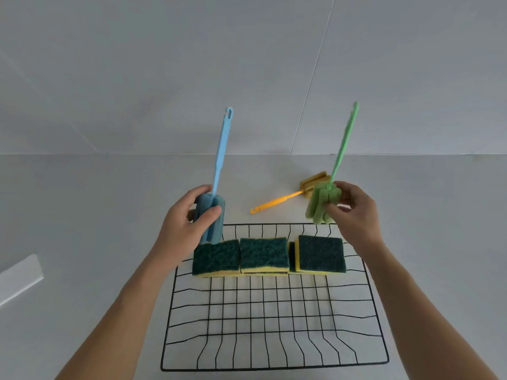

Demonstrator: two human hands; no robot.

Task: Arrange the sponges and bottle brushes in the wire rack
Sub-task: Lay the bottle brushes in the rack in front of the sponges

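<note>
Lying on the pale worktop (pixel 82 215) beyond the black wire rack (pixel 274 311) is an orange bottle brush (pixel 277 201), near the right hand. Three green-and-yellow sponges (pixel 264 256) are sitting in a row across the rack's far part. The left hand (pixel 186 223) is wrapping closed around a blue bottle brush (pixel 211 215), handle up. The right hand (pixel 354 212) is pinching a green bottle brush's (pixel 323 204) foam head above the rack's far right corner.

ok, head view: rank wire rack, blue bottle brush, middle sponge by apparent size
1. wire rack, by far the largest.
2. blue bottle brush, long and upright in the left hand.
3. middle sponge, smallest.
</note>
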